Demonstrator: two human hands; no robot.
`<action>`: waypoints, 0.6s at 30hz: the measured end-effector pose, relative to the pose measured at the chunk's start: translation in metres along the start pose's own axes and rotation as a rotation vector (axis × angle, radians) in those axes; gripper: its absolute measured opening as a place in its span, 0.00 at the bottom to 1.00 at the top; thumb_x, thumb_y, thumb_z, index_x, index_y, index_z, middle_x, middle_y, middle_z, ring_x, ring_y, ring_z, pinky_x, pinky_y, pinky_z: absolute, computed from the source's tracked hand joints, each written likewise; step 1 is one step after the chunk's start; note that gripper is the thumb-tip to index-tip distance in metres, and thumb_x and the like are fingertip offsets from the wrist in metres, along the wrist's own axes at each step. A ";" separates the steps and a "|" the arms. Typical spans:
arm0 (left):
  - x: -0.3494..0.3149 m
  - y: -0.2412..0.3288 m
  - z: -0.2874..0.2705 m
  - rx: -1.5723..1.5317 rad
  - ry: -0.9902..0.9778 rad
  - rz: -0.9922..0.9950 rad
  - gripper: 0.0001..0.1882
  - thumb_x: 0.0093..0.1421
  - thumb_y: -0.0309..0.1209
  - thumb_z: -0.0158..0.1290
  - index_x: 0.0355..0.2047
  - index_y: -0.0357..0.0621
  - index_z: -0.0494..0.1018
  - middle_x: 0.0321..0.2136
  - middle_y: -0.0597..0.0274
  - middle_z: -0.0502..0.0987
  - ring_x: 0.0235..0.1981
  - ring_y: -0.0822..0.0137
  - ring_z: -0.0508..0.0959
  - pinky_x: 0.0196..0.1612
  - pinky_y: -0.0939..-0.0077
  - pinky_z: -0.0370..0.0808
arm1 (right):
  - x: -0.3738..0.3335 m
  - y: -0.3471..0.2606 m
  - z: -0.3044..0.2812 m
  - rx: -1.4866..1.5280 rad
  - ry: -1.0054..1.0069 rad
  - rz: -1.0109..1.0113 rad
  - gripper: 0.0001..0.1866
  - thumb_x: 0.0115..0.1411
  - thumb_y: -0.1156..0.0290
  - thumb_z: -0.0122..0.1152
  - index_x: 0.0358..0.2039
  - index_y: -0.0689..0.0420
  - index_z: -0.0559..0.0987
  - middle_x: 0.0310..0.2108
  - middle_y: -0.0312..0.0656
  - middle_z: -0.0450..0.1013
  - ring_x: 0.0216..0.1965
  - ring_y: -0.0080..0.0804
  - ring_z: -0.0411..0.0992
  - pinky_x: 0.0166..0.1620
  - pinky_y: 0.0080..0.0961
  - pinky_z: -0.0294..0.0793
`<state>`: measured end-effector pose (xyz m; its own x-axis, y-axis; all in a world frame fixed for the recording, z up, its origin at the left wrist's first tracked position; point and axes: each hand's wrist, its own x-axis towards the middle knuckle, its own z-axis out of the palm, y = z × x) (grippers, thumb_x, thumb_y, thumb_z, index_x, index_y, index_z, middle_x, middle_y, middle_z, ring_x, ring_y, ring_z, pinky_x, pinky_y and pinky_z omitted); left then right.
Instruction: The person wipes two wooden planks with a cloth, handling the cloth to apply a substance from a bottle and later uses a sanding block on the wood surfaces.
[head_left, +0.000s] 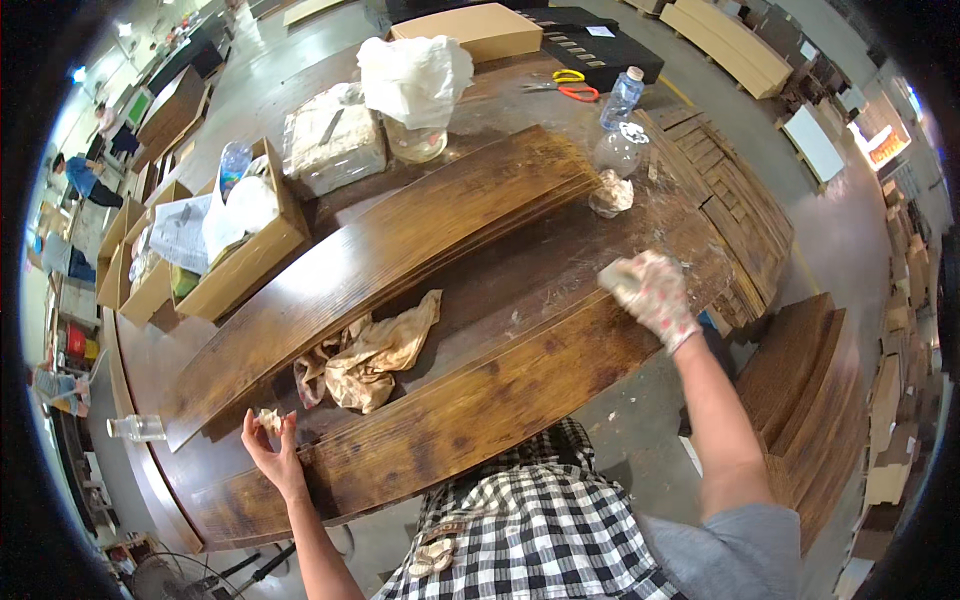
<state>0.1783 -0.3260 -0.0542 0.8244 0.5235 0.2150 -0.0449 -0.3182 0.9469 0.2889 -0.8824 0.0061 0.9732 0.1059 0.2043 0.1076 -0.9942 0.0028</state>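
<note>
Near the left end of the closest dark-stained wooden board (470,415), my bare left hand (275,460) pinches a small crumpled tan wad (269,420) between thumb and fingers. My right hand (658,298) wears a white glove with red spots and is at the right end of that board. Its fingers are curled and slightly blurred; anything under them I cannot make out. Between this board and a farther stack of wooden boards (400,235) lies a crumpled, stained beige cloth (385,350).
Cardboard boxes (262,265) with papers and bags stand left. Behind the boards are a plastic-wrapped block (333,145), a white bag (413,80), scissors (568,87) and a clear bottle (621,98). Another bottle (137,428) lies left. Wooden panels (800,400) are stacked right.
</note>
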 end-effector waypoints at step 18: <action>0.000 -0.020 -0.011 0.185 0.032 0.031 0.31 0.54 0.20 0.60 0.58 0.40 0.61 0.45 0.61 0.65 0.45 0.69 0.67 0.52 0.75 0.64 | 0.080 0.062 0.041 0.484 0.315 0.279 0.25 0.48 0.66 0.66 0.49 0.56 0.74 0.47 0.46 0.72 0.50 0.45 0.70 0.52 0.36 0.69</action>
<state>0.1727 -0.3113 -0.0705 0.8061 0.5350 0.2532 0.0372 -0.4728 0.8804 0.3816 -0.9351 -0.0173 0.8795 -0.2397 0.4111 0.0098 -0.8546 -0.5192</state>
